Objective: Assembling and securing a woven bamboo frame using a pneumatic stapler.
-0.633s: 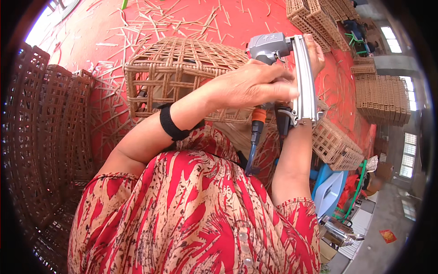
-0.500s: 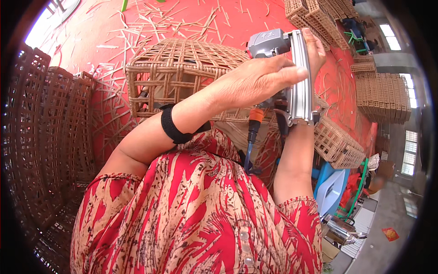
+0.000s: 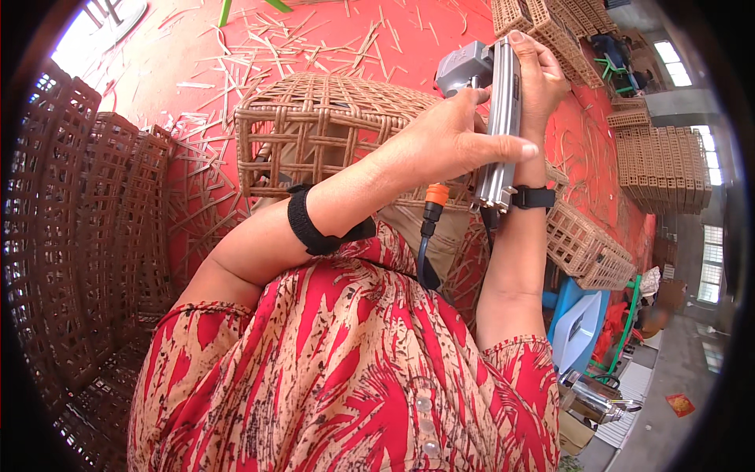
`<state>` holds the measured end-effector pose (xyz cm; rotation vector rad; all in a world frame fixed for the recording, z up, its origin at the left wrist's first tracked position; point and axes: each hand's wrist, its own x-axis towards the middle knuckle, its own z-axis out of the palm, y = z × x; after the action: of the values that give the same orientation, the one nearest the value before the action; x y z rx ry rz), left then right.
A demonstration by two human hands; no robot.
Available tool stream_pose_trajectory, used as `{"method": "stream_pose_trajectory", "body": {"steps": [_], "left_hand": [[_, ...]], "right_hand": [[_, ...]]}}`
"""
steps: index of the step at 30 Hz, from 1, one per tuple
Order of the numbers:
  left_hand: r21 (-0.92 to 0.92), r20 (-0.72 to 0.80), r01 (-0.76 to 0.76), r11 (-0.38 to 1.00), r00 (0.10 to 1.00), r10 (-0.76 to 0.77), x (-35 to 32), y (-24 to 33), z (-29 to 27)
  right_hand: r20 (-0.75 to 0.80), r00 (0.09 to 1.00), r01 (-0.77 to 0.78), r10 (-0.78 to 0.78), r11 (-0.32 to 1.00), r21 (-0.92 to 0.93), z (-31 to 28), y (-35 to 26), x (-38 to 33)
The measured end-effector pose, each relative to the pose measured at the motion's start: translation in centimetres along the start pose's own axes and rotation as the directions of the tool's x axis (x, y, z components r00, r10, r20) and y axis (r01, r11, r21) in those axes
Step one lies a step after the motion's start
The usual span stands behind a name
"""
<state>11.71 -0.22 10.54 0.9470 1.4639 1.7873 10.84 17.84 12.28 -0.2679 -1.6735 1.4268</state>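
Note:
In front of my chest I hold a grey pneumatic nail gun [image 3: 464, 69], with its long silver magazine [image 3: 506, 102] turned toward me. My left hand [image 3: 452, 138] reaches across and wraps round the magazine, its thumb lying over the lower part. At the magazine's upper end is my right hand [image 3: 541, 71], fingers curled against it. A hose [image 3: 423, 259] with an orange fitting [image 3: 437, 194] hangs below the tool; the handle is mostly hidden. Just beyond my left forearm, a brown woven basket [image 3: 314, 134] lies near my lap.
Dark woven baskets [image 3: 63, 228] are stacked along the left. Cut strips [image 3: 299, 43] litter the red floor [image 3: 189, 47]. To the right are another basket [image 3: 586, 244], a blue plastic bin [image 3: 578, 322] and a metal kettle-like vessel [image 3: 594, 393]. More basket stacks [image 3: 664, 165] stand farther off.
The nail gun has tilted, its magazine's lower end swinging left and slightly up. My right hand has risen a little along it, and my right wrist's black band now shows.

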Motion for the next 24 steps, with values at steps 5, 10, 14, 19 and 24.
{"method": "stream_pose_trajectory", "body": {"steps": [5,10,14,19,24], "left_hand": [[-0.436,0.084,-0.015,0.900,0.995,0.057,-1.4,1.8,0.2],[-0.363,0.029,0.060,0.930,0.998,-0.053,-2.5,1.3,-1.3],[-0.378,0.001,0.043,0.925,0.999,-0.046,-2.9,1.0,-1.7],[-0.420,-0.015,0.025,0.907,0.999,-0.035,-3.1,-0.1,-0.6],[-0.428,-0.022,-0.077,0.901,0.997,0.075,-3.1,1.1,0.1]], "right_hand": [[0.113,0.993,0.047,-0.025,0.979,-0.201,0.8,-0.6,0.1],[0.134,0.986,-0.114,0.098,0.987,0.115,0.9,-1.3,-4.2],[0.121,0.981,-0.143,0.154,0.985,-0.091,-2.4,0.6,-7.2],[0.130,0.951,-0.264,0.279,0.957,-0.122,-3.4,0.9,-9.8],[0.193,0.927,-0.318,0.323,0.946,-0.055,-3.9,-0.9,-11.8]]}}
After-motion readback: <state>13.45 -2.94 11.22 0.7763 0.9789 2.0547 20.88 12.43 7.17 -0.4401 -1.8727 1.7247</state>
